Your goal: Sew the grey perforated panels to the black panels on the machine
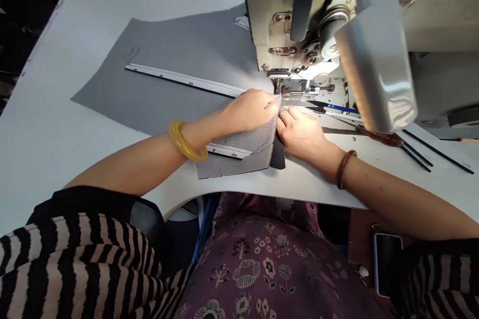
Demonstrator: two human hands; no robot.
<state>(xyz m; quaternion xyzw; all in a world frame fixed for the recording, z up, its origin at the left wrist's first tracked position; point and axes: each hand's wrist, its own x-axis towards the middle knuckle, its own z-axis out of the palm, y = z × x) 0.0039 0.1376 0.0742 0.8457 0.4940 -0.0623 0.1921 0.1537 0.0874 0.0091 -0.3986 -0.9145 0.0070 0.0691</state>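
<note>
A large grey fabric panel (pixel 179 42) lies across the table and runs up to the needle area of a sewing machine (pixel 277 87). White strips (pixel 183 79) with dark edges are fixed on it, and loose threads trail from their ends. My left hand (pixel 254 109) is closed on the panel's right edge, just in front of the presser foot. Close beside it, my right hand (pixel 299 132) has its fingers bent and pressed together at the same edge, above a black piece (pixel 278 153) that shows under the panel. The fingertips of both hands are partly hidden.
A lamp (pixel 381 65) hangs above my right hand. Right of the machine bed lie a blue-handled tool (pixel 342 108), a brown-handled tool (pixel 385 138) and thin black rods (pixel 437 151). A phone (pixel 387 264) rests below the table's front edge.
</note>
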